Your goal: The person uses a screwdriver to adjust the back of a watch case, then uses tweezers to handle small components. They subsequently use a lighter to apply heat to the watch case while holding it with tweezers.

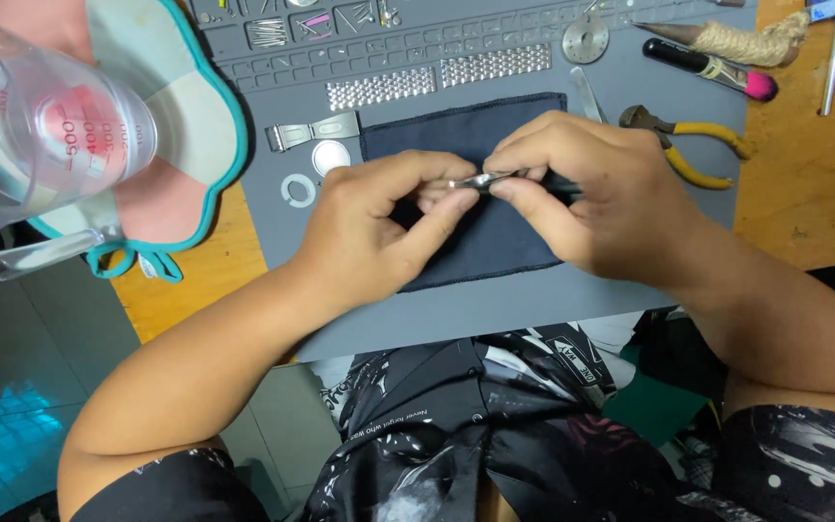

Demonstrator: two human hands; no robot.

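A grey work mat (495, 300) covers the middle of the wooden surface (804, 193), its top edge cut off by the frame, and one dark cloth (475, 126) lies on it at centre, partly hidden under both hands. At upper left a clear measuring jug (41, 135) is cropped and blurred; two metal bracelet strips (437, 79) lie at upper centre and one pair of yellow-handled pliers (688, 145) at right. The left hand (379, 227) and right hand (582, 193) meet over the cloth, together pinching one small metal part (480, 181), too small to identify.

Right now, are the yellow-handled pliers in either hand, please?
No, the yellow-handled pliers lie on the grey mat, beside the right hand.
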